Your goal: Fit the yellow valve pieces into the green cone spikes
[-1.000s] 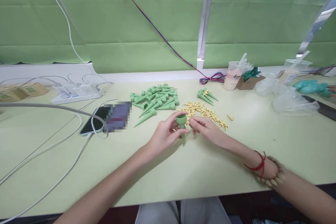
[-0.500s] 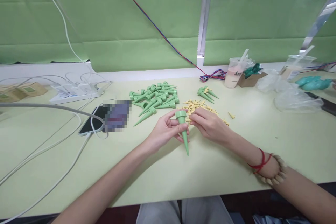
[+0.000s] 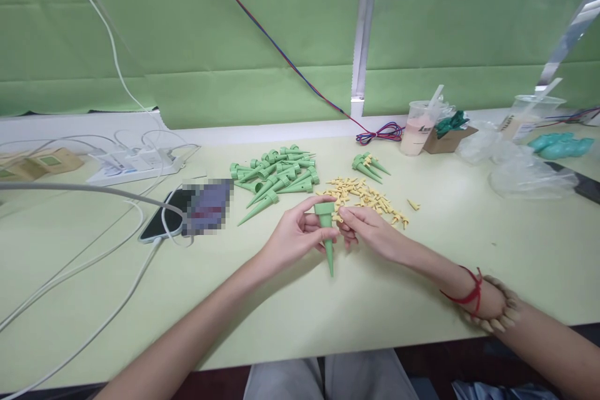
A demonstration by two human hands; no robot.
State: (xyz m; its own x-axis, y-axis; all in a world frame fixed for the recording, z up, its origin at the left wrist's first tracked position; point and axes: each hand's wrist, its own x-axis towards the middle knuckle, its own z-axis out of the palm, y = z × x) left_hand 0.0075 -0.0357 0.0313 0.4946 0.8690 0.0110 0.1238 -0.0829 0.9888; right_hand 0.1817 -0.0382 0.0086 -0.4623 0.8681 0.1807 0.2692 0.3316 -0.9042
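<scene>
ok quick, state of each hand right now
Left hand: closed, holding a green spike, tip down.
Right hand: closed, its grip pinching a small yellow piece beside the green spike.

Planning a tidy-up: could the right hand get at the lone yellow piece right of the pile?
Probably yes: the lone yellow piece lies near the right hand, with only low loose yellow pieces between. That hand, though, seems to pinch another yellow piece beside the green spike.

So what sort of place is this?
Perhaps a small workshop or office, though I can't be sure. There's a long table with a pile of green spikes and lots of little yellow pieces, plus a power strip.
</scene>
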